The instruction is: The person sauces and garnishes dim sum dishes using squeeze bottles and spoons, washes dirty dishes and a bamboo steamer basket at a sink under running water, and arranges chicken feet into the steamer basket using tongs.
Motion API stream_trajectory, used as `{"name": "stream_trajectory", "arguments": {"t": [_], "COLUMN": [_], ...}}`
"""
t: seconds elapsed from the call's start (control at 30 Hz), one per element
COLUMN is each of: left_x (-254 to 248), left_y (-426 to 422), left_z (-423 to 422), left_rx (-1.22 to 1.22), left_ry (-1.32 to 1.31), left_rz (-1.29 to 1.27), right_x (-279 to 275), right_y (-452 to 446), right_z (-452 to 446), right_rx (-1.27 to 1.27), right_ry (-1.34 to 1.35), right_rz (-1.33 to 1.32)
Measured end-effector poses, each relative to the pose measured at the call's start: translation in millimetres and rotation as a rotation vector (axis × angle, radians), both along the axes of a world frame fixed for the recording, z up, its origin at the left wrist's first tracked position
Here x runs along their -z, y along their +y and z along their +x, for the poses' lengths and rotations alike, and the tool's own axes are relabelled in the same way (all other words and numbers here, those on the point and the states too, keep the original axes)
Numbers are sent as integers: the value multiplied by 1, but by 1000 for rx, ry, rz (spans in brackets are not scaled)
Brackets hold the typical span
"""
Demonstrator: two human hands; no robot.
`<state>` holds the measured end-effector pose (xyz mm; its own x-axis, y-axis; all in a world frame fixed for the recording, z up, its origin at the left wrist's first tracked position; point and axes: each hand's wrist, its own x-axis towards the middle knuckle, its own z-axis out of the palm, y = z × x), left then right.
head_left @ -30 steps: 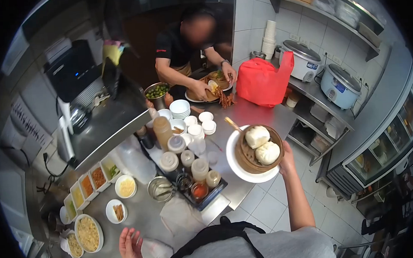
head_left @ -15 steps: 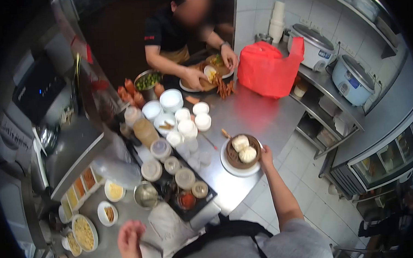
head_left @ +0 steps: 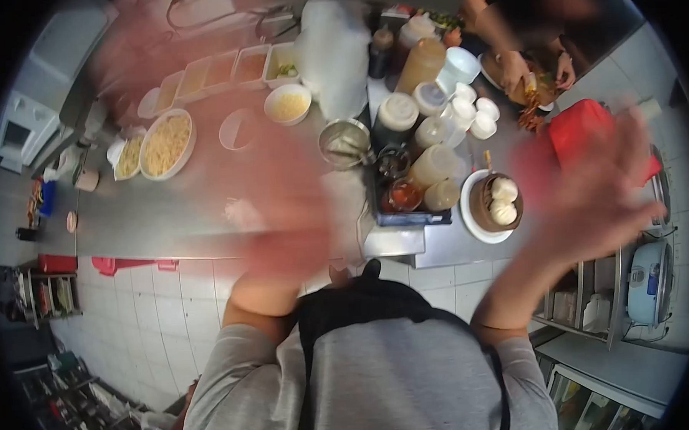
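A bamboo steamer (head_left: pixel 483 209) with two white buns (head_left: pixel 503 200) stands on a white plate (head_left: pixel 472 225) on the steel counter. My right hand (head_left: pixel 601 188) is raised to the right of the plate, apart from it, empty with its fingers spread. Strongly blurred by motion, my left hand (head_left: pixel 283 210) is over the counter left of the bottles; its fingers cannot be made out. Near it are a metal bowl (head_left: pixel 344 144) and a bowl of pale yellow food (head_left: pixel 287 105).
Squeeze bottles (head_left: pixel 433 167) fill a dark tray at the centre. White cups (head_left: pixel 483 124) and a red bag (head_left: pixel 581 132) stand beyond. A co-worker's hands (head_left: pixel 516 71) are over a plate of food at the upper right. Food containers (head_left: pixel 219 71) line the back.
The view has swung left. My right hand has let go of the plate, which now rests on the counter with the steamer, and is raised. My left hand has moved forward over the counter.
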<state>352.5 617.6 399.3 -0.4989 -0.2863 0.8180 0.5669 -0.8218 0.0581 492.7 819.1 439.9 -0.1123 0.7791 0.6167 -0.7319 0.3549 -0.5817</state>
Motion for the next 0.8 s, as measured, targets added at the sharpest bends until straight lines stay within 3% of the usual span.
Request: {"name": "stream_trajectory", "arguments": {"t": [0.03, 0.07, 0.13, 0.17, 0.2, 0.23, 0.27, 0.3, 0.33, 0.4, 0.43, 0.5, 0.57, 0.6, 0.67, 0.73, 0.8], "left_x": [64, 98, 91, 101, 130, 131, 149, 163, 187, 254, 291, 279, 287, 296, 306, 300, 306], "left_y": [5, 6, 17, -11, -32, -64, -88, -107, -116, -130, -130, -120, -118, -116, -116, -112, -122], "left_z": [21, 35, 18, 2, -20, -31, -45, -54, -55, -45, -33, -21, -33, -38, -47, -50, -62], "left_rx": [105, 220, -191, -139, -517, -467, -598, -787, -914, -984, -1002, -1047, -1052, -1041, -1055, -1041, -1120], "left_ry": [-234, -473, 290, 90, 28, -147, -297, -306, -348, -271, -402, -368, -398, -456, -450, -599, -659], "left_rz": [-723, -1436, -1274, -1325, -1249, -1312, -1354, -1465, -1591, -1800, -2068, -2031, -1978, -1948, -1845, -1881, -1556], "right_x": [18, 51, 96, 101, 104, 109, 114, 126, 144, 176, 202, 233, 319, 302, 242, 200, 152], "right_y": [-35, -66, -92, -81, -64, -64, -62, -57, -57, -61, -59, -57, -46, -48, -63, -53, -23], "right_z": [-16, -25, -50, -49, -52, -64, -84, -104, -126, -162, -180, -217, -271, -268, -251, -230, -182], "right_rx": [-13, -167, -462, -529, -581, -443, -271, -105, 28, 70, 158, -51, -59, -38, -182, -231, -285], "right_ry": [-15, -238, -624, -873, -1122, -1147, -1172, -1254, -1569, -1768, -1749, -2119, -2181, -2174, -2510, -2396, -2291], "right_rz": [-11, 91, 346, 479, 619, 739, 858, 1164, 1435, 1472, 1562, 1563, 1529, 1523, 1817, 1792, 1773]}}
